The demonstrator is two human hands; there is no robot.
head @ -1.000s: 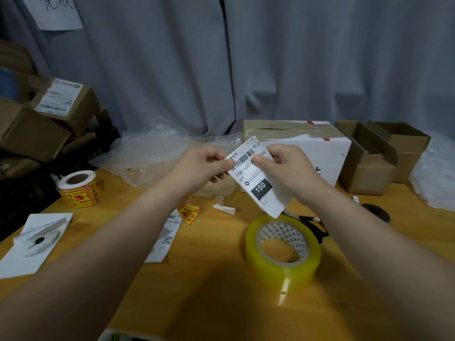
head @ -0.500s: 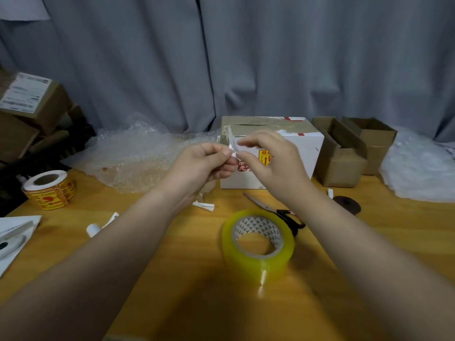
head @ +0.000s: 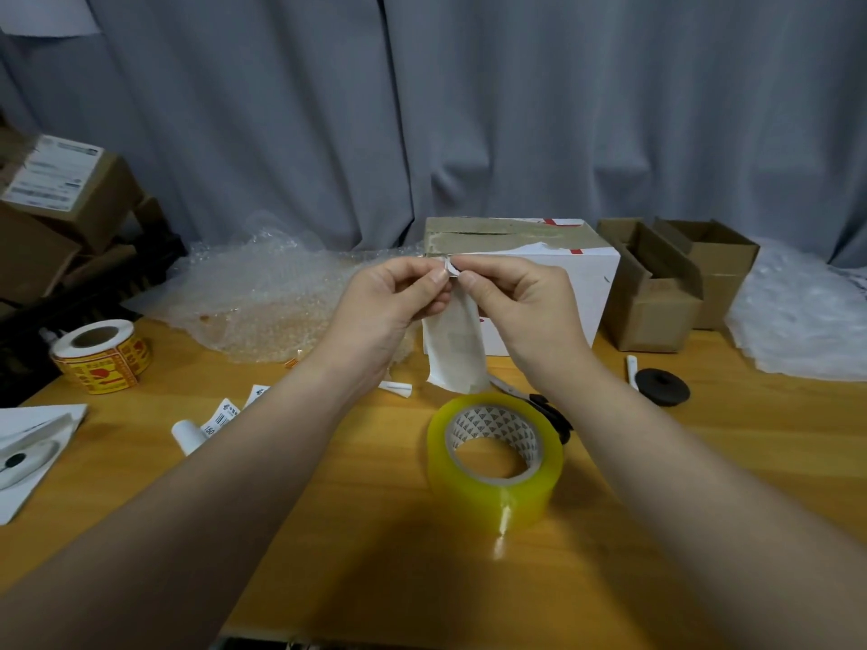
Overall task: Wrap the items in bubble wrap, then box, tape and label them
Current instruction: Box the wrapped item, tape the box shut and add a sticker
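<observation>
Above the middle of the wooden table (head: pixel 375 532), my left hand (head: pixel 389 307) and my right hand (head: pixel 520 307) both pinch the top corner of a white shipping label (head: pixel 455 349). The label hangs down with its blank back side toward me, and its top corner is curled. Behind the hands stands a white box (head: pixel 581 283) with brown tape over its closed top. A roll of clear yellowish tape (head: pixel 495 457) lies flat on the table below the hands. Crumpled bubble wrap (head: pixel 262 297) lies behind my left hand.
A roll of red-and-yellow stickers (head: pixel 101 356) sits at the left. Scissors (head: pixel 549 410) lie behind the tape roll, a black disc (head: pixel 661 387) to the right. Open brown boxes (head: pixel 675 279) stand at the back right, stacked cartons (head: pixel 61 199) at the left. Label scraps (head: pixel 220 415) lie loose.
The label has turned from its printed side facing me to its blank back. Both hands have closed together on its top corner, and the view has shifted right.
</observation>
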